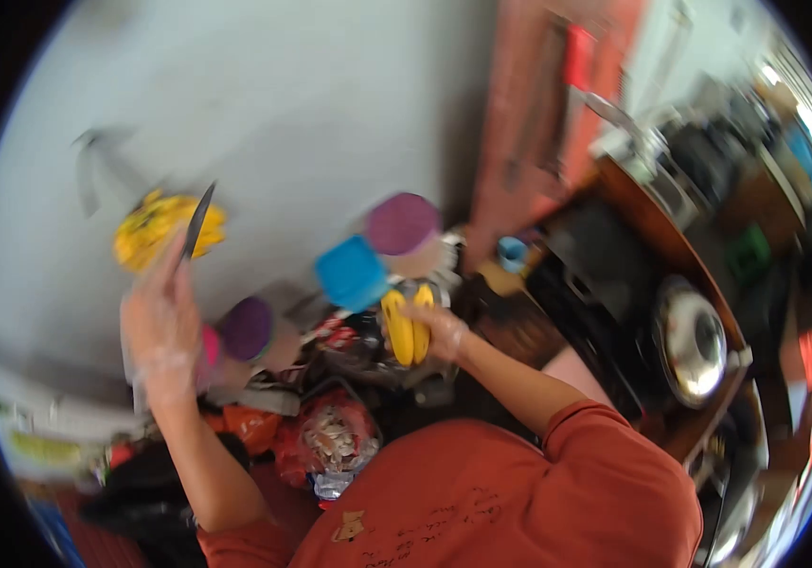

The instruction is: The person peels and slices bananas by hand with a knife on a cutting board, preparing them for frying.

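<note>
My left hand [161,327], in a clear plastic glove, is raised at the left. A knife [199,222] with a dark blade points up from its closed fingers; the handle is hidden. Just behind the blade, against the pale wall, is a yellow cluster with dark marks [145,232], which looks like a bunch of bananas. My right hand [439,331], also gloved, is closed around two yellow bananas [408,327] near the middle. Motion blur softens both hands.
Purple-lidded containers [403,223] [246,328] and a blue square lid [352,273] stand along the wall. A red plastic bag [338,431] lies near my body. Rightward are a metal lid [692,341], a blue cup [512,254] and a red-handled tool [578,59] on a reddish post.
</note>
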